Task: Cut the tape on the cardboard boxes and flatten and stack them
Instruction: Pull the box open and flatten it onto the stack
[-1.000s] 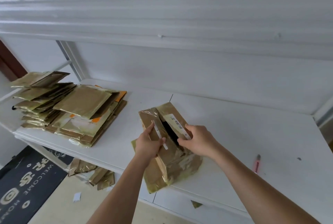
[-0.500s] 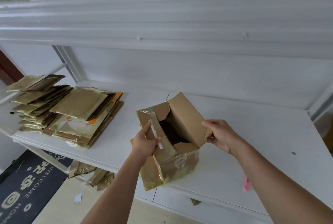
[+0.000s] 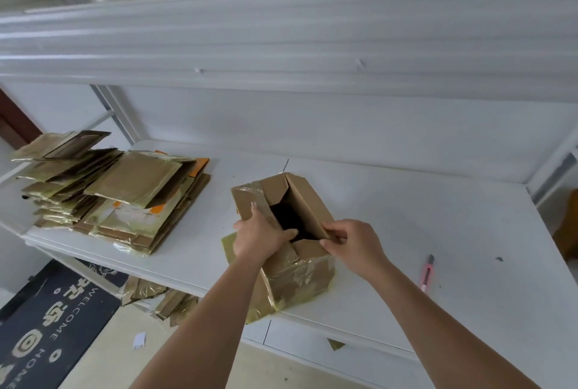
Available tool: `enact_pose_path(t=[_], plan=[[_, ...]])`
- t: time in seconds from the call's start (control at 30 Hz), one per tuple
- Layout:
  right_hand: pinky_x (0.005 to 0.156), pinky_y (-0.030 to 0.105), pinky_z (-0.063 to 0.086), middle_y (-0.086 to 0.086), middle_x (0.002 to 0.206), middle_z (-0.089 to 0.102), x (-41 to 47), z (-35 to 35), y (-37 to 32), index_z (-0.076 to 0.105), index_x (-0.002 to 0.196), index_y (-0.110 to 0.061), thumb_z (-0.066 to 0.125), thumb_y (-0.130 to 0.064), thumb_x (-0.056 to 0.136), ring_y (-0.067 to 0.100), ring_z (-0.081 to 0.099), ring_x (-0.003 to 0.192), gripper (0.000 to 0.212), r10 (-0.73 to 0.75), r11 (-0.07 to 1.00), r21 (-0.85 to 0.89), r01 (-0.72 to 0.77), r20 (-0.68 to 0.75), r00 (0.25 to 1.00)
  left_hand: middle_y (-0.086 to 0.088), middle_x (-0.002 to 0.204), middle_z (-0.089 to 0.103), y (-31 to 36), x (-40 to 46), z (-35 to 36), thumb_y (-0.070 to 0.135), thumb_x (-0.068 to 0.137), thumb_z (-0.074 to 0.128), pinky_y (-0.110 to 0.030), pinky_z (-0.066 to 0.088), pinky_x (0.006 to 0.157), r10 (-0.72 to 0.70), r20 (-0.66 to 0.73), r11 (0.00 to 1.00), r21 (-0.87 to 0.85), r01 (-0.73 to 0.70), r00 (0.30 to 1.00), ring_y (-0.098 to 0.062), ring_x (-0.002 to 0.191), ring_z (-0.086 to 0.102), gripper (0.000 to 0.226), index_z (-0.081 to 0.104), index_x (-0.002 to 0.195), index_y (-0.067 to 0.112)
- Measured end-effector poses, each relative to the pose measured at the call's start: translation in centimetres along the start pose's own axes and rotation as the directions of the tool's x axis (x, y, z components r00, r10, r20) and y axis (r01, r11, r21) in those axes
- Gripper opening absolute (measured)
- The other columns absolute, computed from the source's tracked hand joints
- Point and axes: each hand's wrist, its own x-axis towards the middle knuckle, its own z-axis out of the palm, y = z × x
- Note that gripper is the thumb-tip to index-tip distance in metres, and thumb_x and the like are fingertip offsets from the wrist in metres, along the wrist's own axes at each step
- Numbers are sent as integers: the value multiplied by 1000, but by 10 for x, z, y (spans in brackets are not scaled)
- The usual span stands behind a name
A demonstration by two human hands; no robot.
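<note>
A small cardboard box (image 3: 300, 276) wrapped in shiny yellowish tape stands near the front edge of the white table (image 3: 438, 216), its top flaps open and a dark hollow showing inside. My left hand (image 3: 261, 237) grips the left top flap, thumb reaching into the opening. My right hand (image 3: 350, 243) pinches the near edge of the raised right flap. A pile of flattened boxes (image 3: 125, 198) lies at the table's left end. A pink utility knife (image 3: 427, 273) lies on the table to the right of the box.
A deep white shelf (image 3: 281, 29) overhangs the table's back. More flattened cardboard (image 3: 162, 298) sits on a lower level under the table edge. A dark welcome mat (image 3: 47, 326) covers the floor at lower left.
The box's top flaps were pulled open. My right hand swung the right flap outward, then came back to its near edge. The box shifted slightly toward me.
</note>
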Motion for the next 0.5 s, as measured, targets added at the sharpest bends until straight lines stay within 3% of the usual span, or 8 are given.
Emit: enact_pose_path(t=[0.07,0.13,0.2,0.27,0.33,0.4,0.5], plan=[[97,22,46,-5,117,70,-1,0,0,67,127,-20,75,-21,85,10,64,110,42,23,998,56,-24,7,1000,-25,143,30,7,-7,7,59,71,76,-32,41,69,-46,-27,995,92,49,999,-33,106,60,121,-3,156,26],[96,20,46,-3,117,70,-2,1,1,67,126,-19,75,-20,85,10,64,110,42,26,996,84,-27,6,1000,-24,142,30,7,-8,7,54,75,74,-30,40,63,-30,-39,997,66,32,999,-30,94,58,114,-2,156,27],[96,22,46,-1,116,70,-2,0,3,66,126,-17,75,-18,85,12,64,109,42,29,993,115,-31,12,999,-18,142,36,3,-8,1,53,77,70,-28,37,56,15,-11,998,-57,-15,1000,-26,87,50,108,-1,156,31],[98,24,47,0,117,70,-3,0,3,67,126,-16,75,-17,85,14,65,110,42,36,988,153,-40,24,999,-14,143,43,-3,-10,-8,48,80,68,-28,44,60,60,43,954,-298,-45,997,-23,93,52,99,4,155,37],[100,23,47,0,118,68,-3,-1,4,67,126,-15,75,-16,86,14,64,112,41,40,982,182,-47,44,998,-13,123,60,-12,-16,-21,36,85,67,-34,54,70,70,98,839,-544,-5,993,-25,92,60,88,14,154,40],[99,23,47,0,118,68,-4,-2,7,66,127,-14,72,-17,88,15,64,111,39,30,987,157,-35,35,999,-6,100,62,-25,-19,-35,22,88,64,-33,56,64,96,162,678,-733,55,982,-24,84,63,75,27,151,39],[95,20,45,3,117,70,-2,-7,13,67,125,-12,68,-13,91,17,65,111,34,32,992,127,-27,-42,999,-11,117,57,-42,-19,-53,0,89,52,-27,53,53,171,205,484,-869,99,964,-25,90,59,62,43,145,25]])
